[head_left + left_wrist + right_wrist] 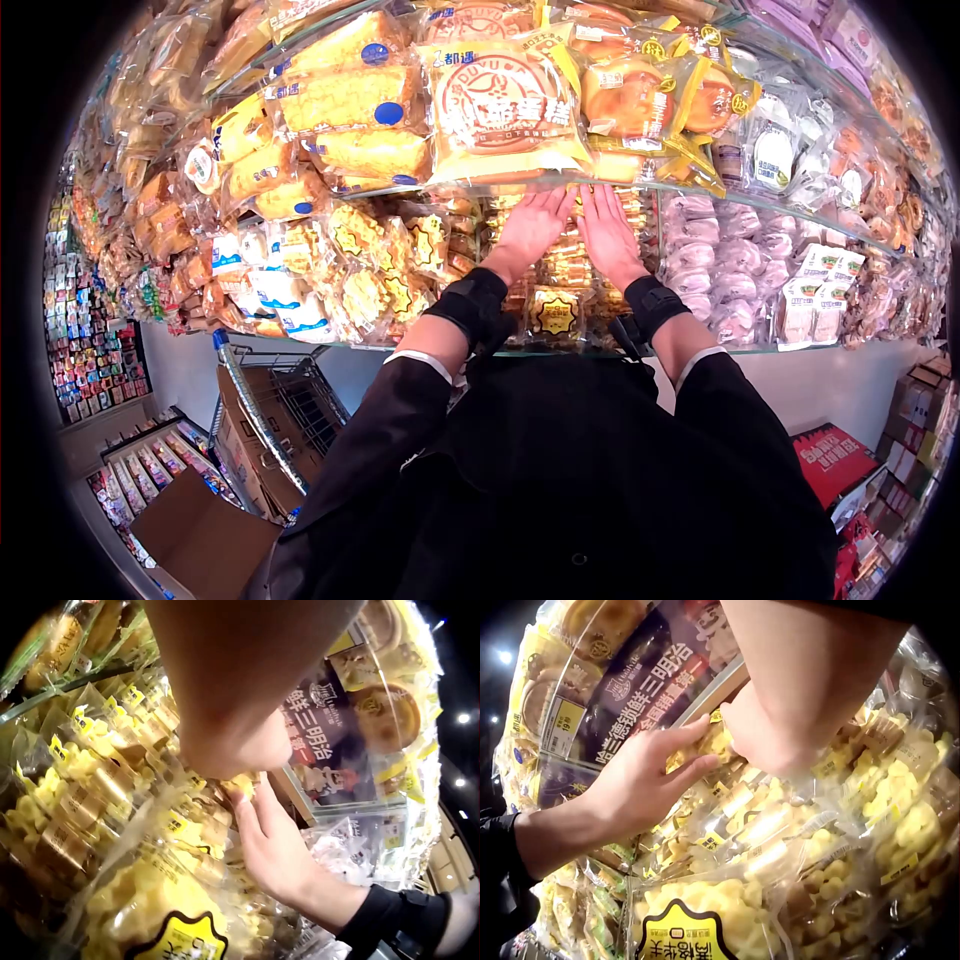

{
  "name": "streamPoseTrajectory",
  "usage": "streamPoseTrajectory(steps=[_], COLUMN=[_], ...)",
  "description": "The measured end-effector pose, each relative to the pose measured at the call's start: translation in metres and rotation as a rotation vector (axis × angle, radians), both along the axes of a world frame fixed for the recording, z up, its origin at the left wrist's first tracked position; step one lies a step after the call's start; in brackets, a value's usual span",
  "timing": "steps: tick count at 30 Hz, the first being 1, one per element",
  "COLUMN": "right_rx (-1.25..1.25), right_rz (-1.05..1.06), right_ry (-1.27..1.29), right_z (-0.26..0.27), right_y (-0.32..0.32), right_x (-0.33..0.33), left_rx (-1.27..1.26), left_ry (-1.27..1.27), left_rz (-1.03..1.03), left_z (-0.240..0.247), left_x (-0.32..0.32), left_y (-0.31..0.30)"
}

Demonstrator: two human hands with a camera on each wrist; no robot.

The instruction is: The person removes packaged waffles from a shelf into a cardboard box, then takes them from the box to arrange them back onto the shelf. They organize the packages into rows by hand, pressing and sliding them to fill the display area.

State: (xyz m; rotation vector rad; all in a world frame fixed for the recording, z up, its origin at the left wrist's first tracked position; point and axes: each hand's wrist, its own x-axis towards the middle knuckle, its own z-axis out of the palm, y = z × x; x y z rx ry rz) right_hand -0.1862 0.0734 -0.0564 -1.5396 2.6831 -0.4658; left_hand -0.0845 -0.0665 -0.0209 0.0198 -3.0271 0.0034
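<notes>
Both hands reach under the upper shelf into a row of clear-wrapped waffles with yellow star-shaped labels. In the head view my left hand and right hand lie side by side, backs up, fingers mostly straight and fingertips at the shelf's edge. Seen from the right wrist, the left hand spreads its thumb and fingers at a waffle pack far back in the row. Opposite, the right hand touches that pack with its thumb in the left wrist view. More packs stand packed together nearer the front.
A glass upper shelf loaded with bagged cakes overhangs the hands. Purple-wrapped buns sit to the right, other bagged pastries to the left. A shopping cart with cardboard stands at lower left.
</notes>
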Motion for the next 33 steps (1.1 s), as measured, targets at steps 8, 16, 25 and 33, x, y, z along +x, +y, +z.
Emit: streamPoseTrajectory(steps=[8, 16, 25, 33], right_rx=[-0.169, -0.030, -0.049, -0.104], right_rz=[-0.122, -0.085, -0.141, -0.050], right_ry=[-0.053, 0.000, 0.106, 0.021], right_z=[0.005, 0.018, 0.012, 0.001], right_y=[0.001, -0.017, -0.005, -0.019], right_x=[0.011, -0.018, 0.004, -0.017], left_rx=[0.023, -0.032, 0.036, -0.045], left_ry=[0.182, -0.014, -0.003, -0.074], left_rz=[-0.157, 0.043, -0.037, 0.053], left_z=[-0.016, -0.017, -0.012, -0.014], left_x=[0.001, -0.020, 0.006, -0.013], left_y=[-0.008, -0.003, -0.021, -0.014])
